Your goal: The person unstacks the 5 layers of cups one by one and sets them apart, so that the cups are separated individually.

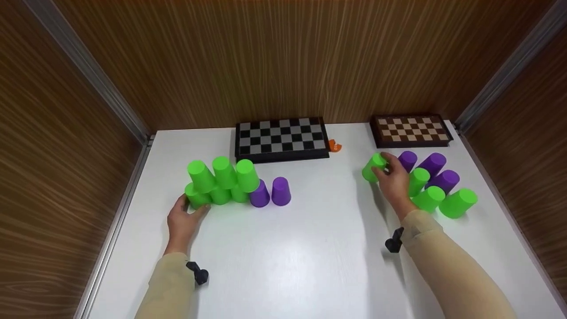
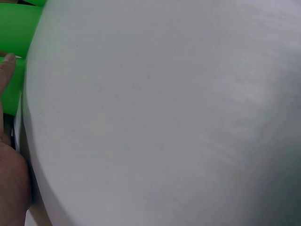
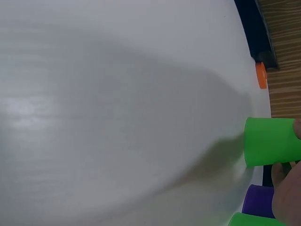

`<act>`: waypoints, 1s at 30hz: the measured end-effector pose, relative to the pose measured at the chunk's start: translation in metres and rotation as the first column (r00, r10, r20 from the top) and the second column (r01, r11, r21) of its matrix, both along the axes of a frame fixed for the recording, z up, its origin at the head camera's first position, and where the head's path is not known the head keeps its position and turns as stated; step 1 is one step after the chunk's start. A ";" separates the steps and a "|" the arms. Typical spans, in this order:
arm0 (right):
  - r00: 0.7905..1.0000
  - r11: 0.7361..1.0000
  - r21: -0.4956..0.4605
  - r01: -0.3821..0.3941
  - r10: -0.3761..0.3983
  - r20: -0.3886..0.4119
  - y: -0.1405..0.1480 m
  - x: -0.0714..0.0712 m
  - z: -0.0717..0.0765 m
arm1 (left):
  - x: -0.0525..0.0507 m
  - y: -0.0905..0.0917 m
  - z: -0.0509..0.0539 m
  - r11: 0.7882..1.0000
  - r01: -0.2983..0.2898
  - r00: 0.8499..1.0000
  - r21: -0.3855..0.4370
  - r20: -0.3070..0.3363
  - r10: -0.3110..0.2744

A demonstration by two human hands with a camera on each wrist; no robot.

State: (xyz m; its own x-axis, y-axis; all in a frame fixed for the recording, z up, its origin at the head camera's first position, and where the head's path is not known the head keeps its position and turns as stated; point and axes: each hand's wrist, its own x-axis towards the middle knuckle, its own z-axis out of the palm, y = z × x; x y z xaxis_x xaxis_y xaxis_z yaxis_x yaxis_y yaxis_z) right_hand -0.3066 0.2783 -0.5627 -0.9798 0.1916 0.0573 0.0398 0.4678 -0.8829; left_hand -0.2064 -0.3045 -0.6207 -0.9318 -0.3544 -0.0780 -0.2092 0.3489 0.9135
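On the left, a two-level stack stands upside down: three green cups [image 1: 224,173] on top, with green cups and a purple cup [image 1: 260,196] below. Another purple cup [image 1: 281,192] stands just right of it. My left hand [image 1: 182,223] holds the leftmost bottom green cup [image 1: 197,199] between thumb and fingers; in the left wrist view the thumb [image 2: 7,70] lies against green plastic. My right hand [image 1: 394,181] grips a single upside-down green cup [image 1: 371,170], also seen in the right wrist view [image 3: 268,143]. A shadow under it suggests it is lifted, though the gap is hard to judge.
Right of my right hand stand several purple cups [image 1: 433,163] and green cups [image 1: 459,203]. Behind, a black-and-grey checkered board [image 1: 282,137] and a brown checkered board [image 1: 413,129] lie near the wood-grain back wall [image 1: 283,57]. An orange piece [image 1: 335,145] lies beside the larger board.
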 end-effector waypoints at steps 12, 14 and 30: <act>1.000 1.000 0.029 -0.009 0.010 -0.015 -0.001 -0.005 0.002 | -0.001 -0.001 0.001 1.000 0.011 1.000 -0.015 0.000 -0.011; 1.000 1.000 0.028 -0.012 0.012 -0.023 0.000 -0.005 0.003 | -0.001 -0.002 0.000 0.999 0.016 1.000 -0.031 0.008 -0.016; 0.985 0.998 0.067 -0.011 0.022 -0.172 -0.011 -0.002 0.038 | 0.000 0.000 0.003 1.000 0.006 1.000 -0.019 0.009 -0.005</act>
